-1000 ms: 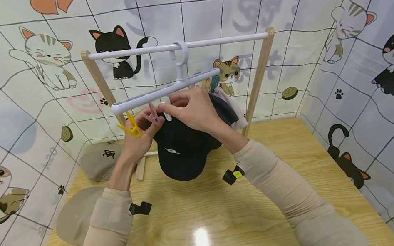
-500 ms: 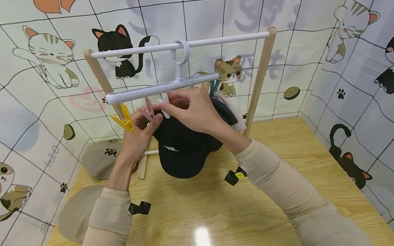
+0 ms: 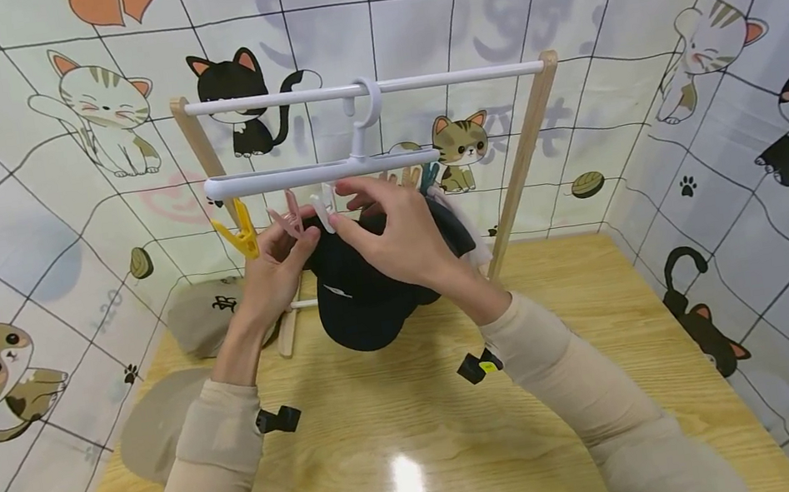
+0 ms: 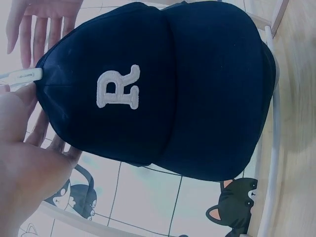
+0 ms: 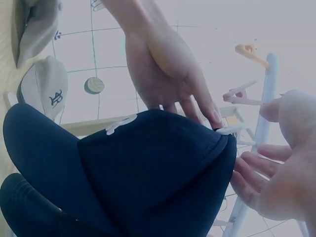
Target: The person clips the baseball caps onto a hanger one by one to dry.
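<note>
A dark baseball cap hangs by its crown from a white clip under the white hanger. A white letter R shows on its front in the left wrist view. My left hand pinches the cap's top edge beside the clip, its fingertips partly hidden behind the crown. My right hand is next to the white clip, fingers loosely bent and holding nothing; in the right wrist view they are apart from the clip. A pink clip and a yellow clip hang to the left.
A second dark cap hangs behind. Teal clip and pale cloth are farther right. The hanger hooks on a rack's white bar with wooden posts. Two beige caps lie on the wooden table at left, one with lettering.
The hanger has swung from tilted to level. My right fingers have come off the white clip and opened, moving slightly right. My left hand stays at the cap.
</note>
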The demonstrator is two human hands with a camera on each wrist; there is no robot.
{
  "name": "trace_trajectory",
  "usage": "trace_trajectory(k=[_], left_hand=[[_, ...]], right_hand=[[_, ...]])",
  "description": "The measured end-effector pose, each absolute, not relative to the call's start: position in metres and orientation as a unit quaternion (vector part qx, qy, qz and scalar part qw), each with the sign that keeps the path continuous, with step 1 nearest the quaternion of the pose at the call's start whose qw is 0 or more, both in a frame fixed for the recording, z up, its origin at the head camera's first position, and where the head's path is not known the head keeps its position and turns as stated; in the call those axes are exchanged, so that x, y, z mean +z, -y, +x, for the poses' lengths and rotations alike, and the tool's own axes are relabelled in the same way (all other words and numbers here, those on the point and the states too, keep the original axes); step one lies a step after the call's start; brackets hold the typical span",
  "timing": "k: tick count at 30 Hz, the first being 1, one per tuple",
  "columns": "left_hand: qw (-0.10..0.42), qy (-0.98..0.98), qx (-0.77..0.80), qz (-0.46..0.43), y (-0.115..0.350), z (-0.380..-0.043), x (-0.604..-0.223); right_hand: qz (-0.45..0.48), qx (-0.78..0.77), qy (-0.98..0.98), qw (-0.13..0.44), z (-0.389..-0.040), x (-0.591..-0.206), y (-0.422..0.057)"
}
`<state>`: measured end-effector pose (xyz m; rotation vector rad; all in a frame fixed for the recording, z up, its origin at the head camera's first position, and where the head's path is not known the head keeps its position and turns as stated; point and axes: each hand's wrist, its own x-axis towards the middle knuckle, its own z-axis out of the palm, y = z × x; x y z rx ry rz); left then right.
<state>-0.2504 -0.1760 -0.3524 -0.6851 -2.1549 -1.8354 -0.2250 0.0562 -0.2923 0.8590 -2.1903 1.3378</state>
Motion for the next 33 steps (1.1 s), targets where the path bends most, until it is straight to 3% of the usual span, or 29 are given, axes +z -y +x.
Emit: trace_trajectory(k=[13,33], left_hand=[[0.109,0.759,-0.590,-0.252,0.189,-0.244,-0.358],[0.209,0.851,-0.452,-0.168,0.283,-0.187,-0.392]], right_hand=[[0.337,0.474,0.772,0.257,-0.217,-0.301,-0.056],[0.375,0.491,0.729,0.295,-0.212,-0.308,-0.039]])
